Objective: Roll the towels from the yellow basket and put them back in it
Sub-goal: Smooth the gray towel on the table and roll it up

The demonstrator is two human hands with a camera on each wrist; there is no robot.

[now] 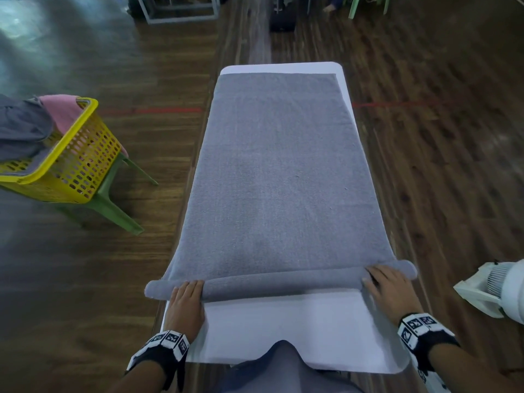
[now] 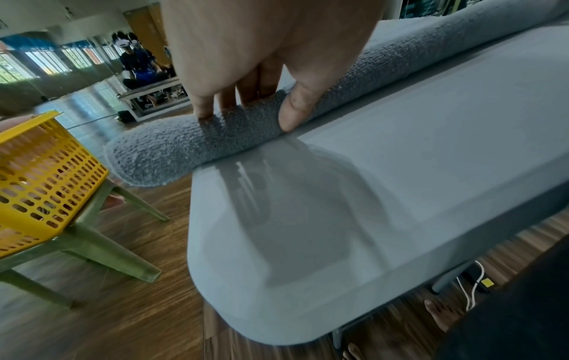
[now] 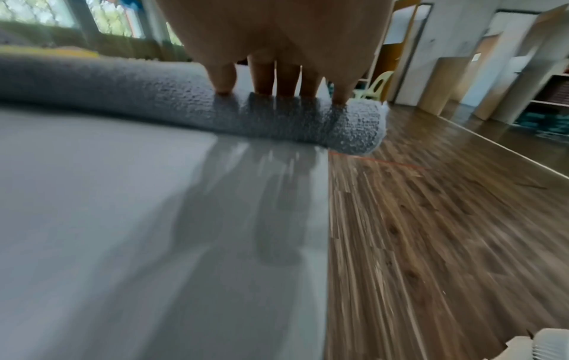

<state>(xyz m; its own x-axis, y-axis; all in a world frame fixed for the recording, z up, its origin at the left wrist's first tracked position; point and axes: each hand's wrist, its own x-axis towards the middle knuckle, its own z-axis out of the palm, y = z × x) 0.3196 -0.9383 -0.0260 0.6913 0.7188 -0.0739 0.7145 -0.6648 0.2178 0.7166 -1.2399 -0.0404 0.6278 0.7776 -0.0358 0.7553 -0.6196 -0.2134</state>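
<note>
A grey towel (image 1: 278,165) lies spread along the white table (image 1: 283,330), and its near end is wound into a thin roll (image 1: 283,282). My left hand (image 1: 187,296) presses on the roll's left part, fingers on top and thumb against its near side (image 2: 246,97). My right hand (image 1: 388,285) presses straight fingers onto the roll's right end (image 3: 277,82). Both ends of the roll (image 2: 172,151) (image 3: 354,131) overhang the table's sides. The yellow basket (image 1: 71,163) stands to the left, with a grey towel (image 1: 22,131) and a pink towel (image 1: 62,109) draped in it.
The basket sits on a green plastic stool (image 1: 113,205) on the wooden floor. A white fan (image 1: 493,290) stands close by my right wrist. A dark case (image 1: 282,21) and a frame table (image 1: 178,9) stand far ahead. Another person (image 2: 138,65) sits in the distance.
</note>
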